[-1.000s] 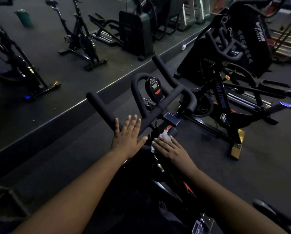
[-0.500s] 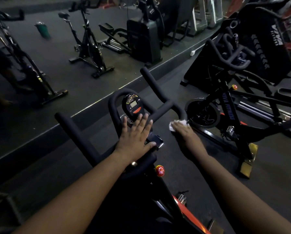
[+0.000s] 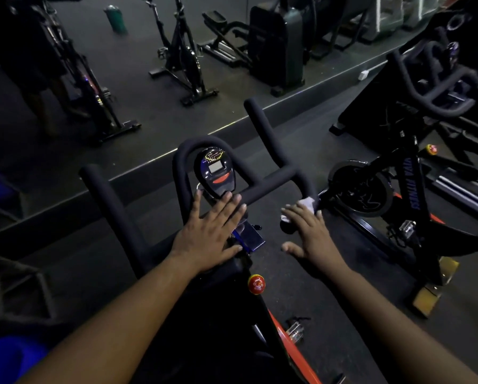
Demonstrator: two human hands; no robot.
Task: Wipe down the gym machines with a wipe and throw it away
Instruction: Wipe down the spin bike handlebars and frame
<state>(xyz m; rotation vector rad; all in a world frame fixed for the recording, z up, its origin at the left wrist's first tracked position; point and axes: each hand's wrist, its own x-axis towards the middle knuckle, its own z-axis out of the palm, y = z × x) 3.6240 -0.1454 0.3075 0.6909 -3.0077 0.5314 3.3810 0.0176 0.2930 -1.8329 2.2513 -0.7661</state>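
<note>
1. A dark green cylindrical container [image 3: 115, 18] stands far back on the dark floor.
2. A small white rectangular block [image 3: 364, 75] sits on the long floor ledge, well apart from the container.
3. A blue rounded shape [image 3: 9, 358] fills the lower left corner (too blurred to identify).

The padded foam handlebar [image 3: 262, 151] is matte black. The oval plastic console [image 3: 215, 170] is black with a grey screen, yellow line markings and an orange button. The crumpled wipe [image 3: 307, 203] is white. The round knob [image 3: 256, 284] is red with yellow.
</note>
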